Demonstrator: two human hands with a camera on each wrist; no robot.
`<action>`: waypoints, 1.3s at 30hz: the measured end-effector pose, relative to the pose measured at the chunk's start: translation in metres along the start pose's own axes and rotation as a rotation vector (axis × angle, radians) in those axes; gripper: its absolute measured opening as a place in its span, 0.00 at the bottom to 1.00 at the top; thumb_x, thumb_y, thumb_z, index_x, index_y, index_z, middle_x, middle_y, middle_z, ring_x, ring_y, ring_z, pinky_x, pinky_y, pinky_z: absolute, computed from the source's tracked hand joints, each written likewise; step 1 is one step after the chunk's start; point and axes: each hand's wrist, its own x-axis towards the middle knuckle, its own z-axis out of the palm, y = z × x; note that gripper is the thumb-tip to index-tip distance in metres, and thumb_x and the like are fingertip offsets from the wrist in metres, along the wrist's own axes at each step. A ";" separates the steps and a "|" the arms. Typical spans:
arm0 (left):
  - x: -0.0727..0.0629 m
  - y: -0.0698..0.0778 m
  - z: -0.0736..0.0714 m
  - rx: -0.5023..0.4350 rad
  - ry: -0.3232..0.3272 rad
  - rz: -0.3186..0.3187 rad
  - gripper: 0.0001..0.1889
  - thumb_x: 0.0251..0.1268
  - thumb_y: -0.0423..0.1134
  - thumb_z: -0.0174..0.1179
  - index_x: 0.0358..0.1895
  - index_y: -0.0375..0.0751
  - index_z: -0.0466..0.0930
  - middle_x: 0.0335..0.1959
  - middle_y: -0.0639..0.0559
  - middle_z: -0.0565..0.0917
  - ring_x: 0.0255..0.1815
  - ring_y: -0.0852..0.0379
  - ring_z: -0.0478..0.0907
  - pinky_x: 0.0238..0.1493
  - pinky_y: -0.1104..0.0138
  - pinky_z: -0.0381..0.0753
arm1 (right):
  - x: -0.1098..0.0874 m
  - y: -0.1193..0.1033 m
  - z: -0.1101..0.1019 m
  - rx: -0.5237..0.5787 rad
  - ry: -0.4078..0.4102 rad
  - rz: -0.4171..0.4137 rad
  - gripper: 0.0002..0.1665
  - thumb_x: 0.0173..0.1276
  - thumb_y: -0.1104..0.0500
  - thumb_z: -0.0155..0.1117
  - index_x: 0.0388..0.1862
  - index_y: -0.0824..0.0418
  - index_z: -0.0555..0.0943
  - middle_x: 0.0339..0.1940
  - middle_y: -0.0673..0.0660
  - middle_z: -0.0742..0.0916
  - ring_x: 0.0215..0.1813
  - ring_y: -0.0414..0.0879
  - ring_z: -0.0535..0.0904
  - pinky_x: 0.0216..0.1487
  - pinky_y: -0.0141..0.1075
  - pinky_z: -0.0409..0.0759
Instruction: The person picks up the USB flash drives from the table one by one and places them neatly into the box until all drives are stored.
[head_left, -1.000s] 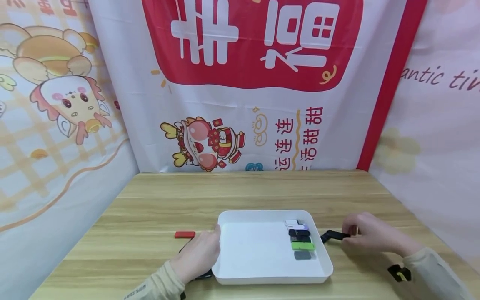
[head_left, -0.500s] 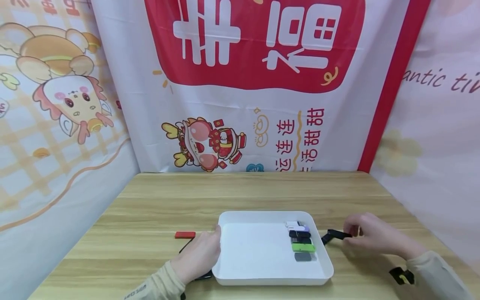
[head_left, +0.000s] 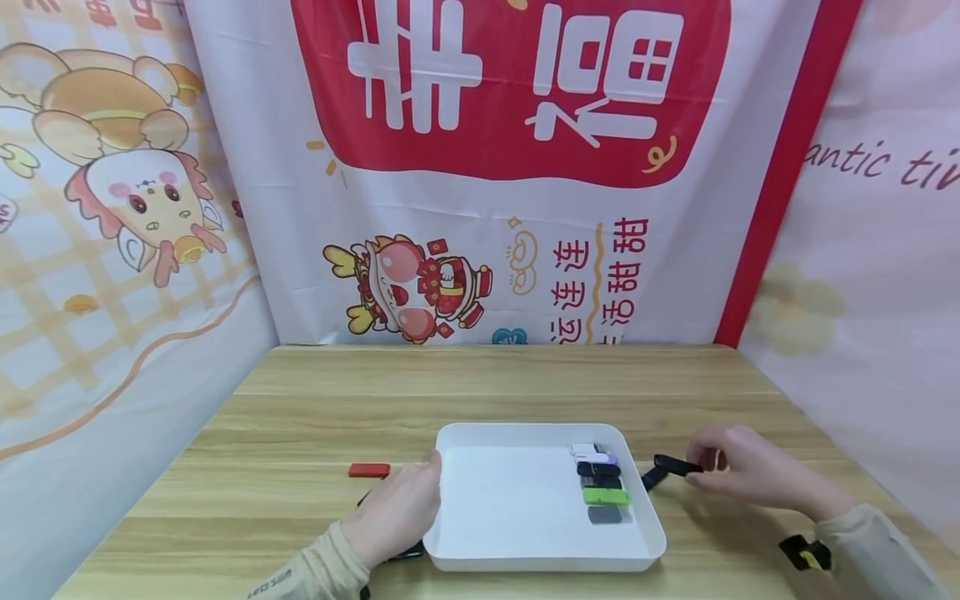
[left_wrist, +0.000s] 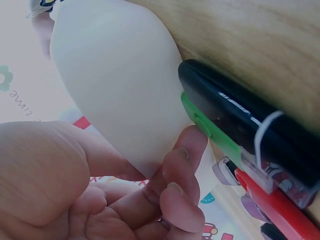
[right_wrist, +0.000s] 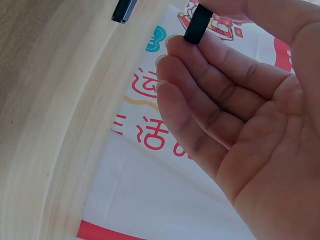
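My left hand (head_left: pixel 401 504) grips the left wall of a white tray (head_left: pixel 487 565), thumb on one side and fingers on the other. In the left wrist view, a black USB flash drive (left_wrist: pixel 240 110), a green one (left_wrist: pixel 210 127) and a red one (left_wrist: pixel 275 205) lie close to those fingers. Beyond the tray's right wall, my right hand (head_left: pixel 750 468) pinches one end of a black USB flash drive (head_left: pixel 672 465) between thumb and forefinger. The other fingers are loosely bent. Another black flash drive (head_left: pixel 655 478) lies at the tray wall, just under the held one's far end.
Inside the tray at the right, several flash drives lie in a column, among them a bright green one (head_left: pixel 606 497) and a grey one (head_left: pixel 604 515). The wooden table (head_left: pixel 315 400) ends at a printed cloth backdrop (head_left: pixel 675 275), with cloth sides left and right.
My right hand and the black flash drive it pinches have shifted very slightly to the right. My left hand keeps its grip on the tray, which stays in place.
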 end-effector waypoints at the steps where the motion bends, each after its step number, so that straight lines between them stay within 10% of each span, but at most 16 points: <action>1: 0.000 0.000 0.000 0.001 0.000 -0.002 0.22 0.62 0.23 0.51 0.59 0.11 0.66 0.15 0.49 0.70 0.13 0.62 0.65 0.13 0.69 0.67 | 0.000 -0.001 -0.001 -0.001 0.001 0.005 0.13 0.56 0.61 0.76 0.29 0.48 0.79 0.26 0.35 0.78 0.29 0.31 0.73 0.25 0.33 0.75; 39: 0.001 0.002 0.000 0.035 -0.029 -0.083 0.25 0.61 0.25 0.53 0.61 0.16 0.67 0.21 0.44 0.75 0.15 0.59 0.67 0.09 0.67 0.64 | 0.030 -0.068 0.027 -0.072 -0.022 -0.094 0.13 0.54 0.58 0.78 0.34 0.46 0.81 0.34 0.38 0.79 0.32 0.35 0.75 0.30 0.31 0.76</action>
